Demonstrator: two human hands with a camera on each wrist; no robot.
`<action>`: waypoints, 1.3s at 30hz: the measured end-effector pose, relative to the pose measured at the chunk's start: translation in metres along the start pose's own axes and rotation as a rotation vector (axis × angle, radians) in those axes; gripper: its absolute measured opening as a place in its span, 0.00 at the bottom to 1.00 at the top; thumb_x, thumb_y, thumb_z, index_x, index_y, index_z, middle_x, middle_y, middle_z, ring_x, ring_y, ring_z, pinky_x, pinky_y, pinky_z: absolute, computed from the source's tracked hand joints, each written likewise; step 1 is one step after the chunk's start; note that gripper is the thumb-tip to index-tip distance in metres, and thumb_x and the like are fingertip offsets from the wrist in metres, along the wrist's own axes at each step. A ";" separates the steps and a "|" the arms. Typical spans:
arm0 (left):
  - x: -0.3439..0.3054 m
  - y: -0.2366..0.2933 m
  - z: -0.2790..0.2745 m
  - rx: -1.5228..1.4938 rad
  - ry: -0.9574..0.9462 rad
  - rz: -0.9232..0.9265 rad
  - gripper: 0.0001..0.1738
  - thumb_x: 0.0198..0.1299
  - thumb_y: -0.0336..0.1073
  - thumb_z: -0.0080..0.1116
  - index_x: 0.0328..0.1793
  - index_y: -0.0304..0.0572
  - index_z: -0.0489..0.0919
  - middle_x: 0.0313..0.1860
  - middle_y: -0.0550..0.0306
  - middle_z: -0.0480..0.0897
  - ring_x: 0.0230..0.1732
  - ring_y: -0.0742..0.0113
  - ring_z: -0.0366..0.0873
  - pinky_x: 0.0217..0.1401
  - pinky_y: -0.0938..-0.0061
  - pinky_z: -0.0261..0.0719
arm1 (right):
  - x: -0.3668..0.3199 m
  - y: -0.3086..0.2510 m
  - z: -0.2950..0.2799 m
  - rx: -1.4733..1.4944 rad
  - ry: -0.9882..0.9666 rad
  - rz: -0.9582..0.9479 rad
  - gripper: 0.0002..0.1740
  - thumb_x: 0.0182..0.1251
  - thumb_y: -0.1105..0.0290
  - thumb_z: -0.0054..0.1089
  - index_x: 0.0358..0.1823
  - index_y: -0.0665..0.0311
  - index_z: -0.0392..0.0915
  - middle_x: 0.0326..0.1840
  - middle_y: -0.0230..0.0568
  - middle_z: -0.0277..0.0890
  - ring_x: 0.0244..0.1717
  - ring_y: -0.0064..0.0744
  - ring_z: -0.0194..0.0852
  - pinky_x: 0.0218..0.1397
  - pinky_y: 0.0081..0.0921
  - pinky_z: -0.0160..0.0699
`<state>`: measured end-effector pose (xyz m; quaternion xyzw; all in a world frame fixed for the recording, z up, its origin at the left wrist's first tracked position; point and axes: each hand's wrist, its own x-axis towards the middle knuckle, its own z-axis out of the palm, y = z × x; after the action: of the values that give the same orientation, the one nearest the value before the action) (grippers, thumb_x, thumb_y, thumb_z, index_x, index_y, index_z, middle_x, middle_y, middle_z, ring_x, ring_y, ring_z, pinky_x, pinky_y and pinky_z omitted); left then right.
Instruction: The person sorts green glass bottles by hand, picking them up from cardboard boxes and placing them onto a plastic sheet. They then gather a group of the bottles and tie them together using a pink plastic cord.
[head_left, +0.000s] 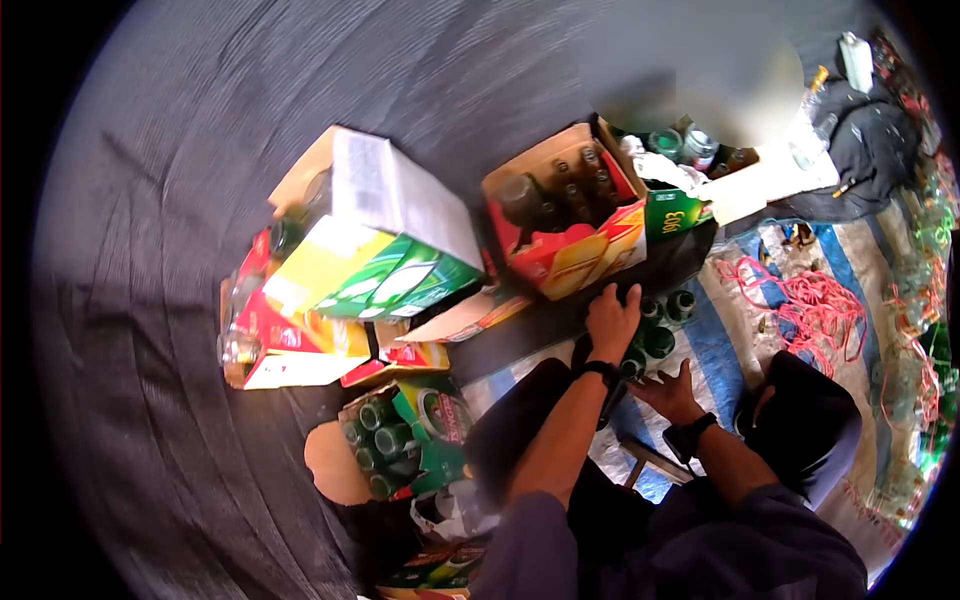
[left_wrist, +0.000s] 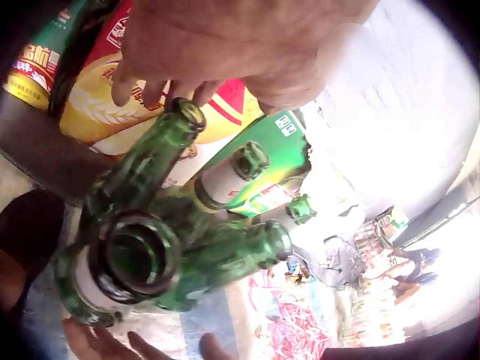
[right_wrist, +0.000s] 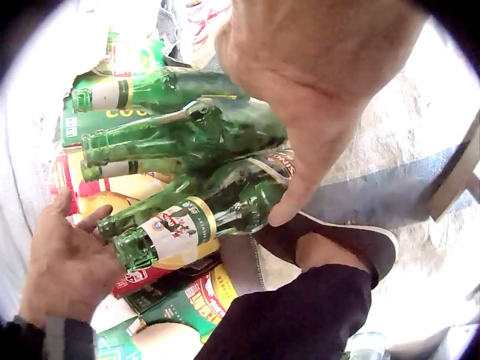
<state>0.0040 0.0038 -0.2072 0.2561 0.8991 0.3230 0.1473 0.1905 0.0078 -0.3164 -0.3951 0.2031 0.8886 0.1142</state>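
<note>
Several green glass bottles stand close together on the striped sheet. My left hand is beside their necks, fingers relaxed and apart, holding nothing. At the other side of the group is my right hand, its fingers spread in the head view. In the right wrist view its thumb lies against the lower part of a labelled bottle; its other fingers are hidden there.
Beyond the bottles stands a carton of brown bottles. Stacked cartons and a carton of green bottles are at the left. Pink string lies on the sheet at the right. A shoe is close to the bottles.
</note>
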 end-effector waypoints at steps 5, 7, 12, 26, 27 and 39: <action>-0.003 0.026 -0.007 -0.047 0.219 0.128 0.29 0.63 0.50 0.59 0.54 0.27 0.77 0.40 0.29 0.81 0.47 0.32 0.78 0.51 0.47 0.78 | -0.003 -0.006 -0.028 -0.219 0.083 0.009 0.55 0.68 0.28 0.42 0.82 0.56 0.32 0.84 0.54 0.35 0.79 0.64 0.44 0.75 0.61 0.55; -0.009 0.036 -0.021 -0.084 0.209 0.135 0.28 0.62 0.49 0.59 0.54 0.27 0.76 0.40 0.28 0.81 0.48 0.32 0.78 0.51 0.48 0.78 | -0.006 -0.004 -0.033 -0.437 0.133 -0.014 0.53 0.70 0.31 0.45 0.82 0.57 0.38 0.81 0.56 0.47 0.75 0.63 0.55 0.72 0.57 0.62; -0.023 0.055 -0.073 -0.517 -0.080 0.205 0.24 0.57 0.43 0.62 0.50 0.26 0.77 0.41 0.28 0.81 0.47 0.30 0.77 0.52 0.54 0.77 | -0.017 -0.005 -0.022 -0.651 0.215 -0.063 0.45 0.73 0.39 0.48 0.78 0.62 0.46 0.74 0.57 0.59 0.66 0.57 0.69 0.62 0.49 0.75; -0.169 -0.121 -0.409 -0.617 0.342 -0.382 0.21 0.67 0.48 0.57 0.54 0.37 0.79 0.46 0.50 0.87 0.43 0.64 0.86 0.46 0.72 0.81 | -0.031 -0.050 -0.009 -0.724 0.019 -0.219 0.14 0.74 0.59 0.51 0.39 0.64 0.70 0.38 0.48 0.79 0.37 0.41 0.80 0.36 0.32 0.81; -0.177 -0.152 -0.404 -0.587 0.363 -0.498 0.21 0.67 0.49 0.57 0.54 0.40 0.79 0.46 0.52 0.86 0.41 0.65 0.85 0.45 0.72 0.81 | -0.035 -0.049 -0.005 -0.751 0.037 -0.213 0.14 0.74 0.60 0.52 0.40 0.65 0.71 0.39 0.47 0.80 0.37 0.40 0.80 0.36 0.31 0.82; -0.223 -0.291 -0.345 0.325 0.691 -0.632 0.37 0.54 0.48 0.67 0.65 0.32 0.71 0.61 0.32 0.77 0.60 0.36 0.76 0.64 0.52 0.73 | -0.079 -0.048 0.029 -0.923 0.089 -0.268 0.15 0.74 0.62 0.53 0.48 0.68 0.73 0.43 0.43 0.81 0.40 0.34 0.83 0.37 0.27 0.82</action>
<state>-0.0671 -0.4866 -0.1182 -0.1314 0.9678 0.1842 -0.1106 0.2416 0.0601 -0.2525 -0.4651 -0.2604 0.8455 0.0318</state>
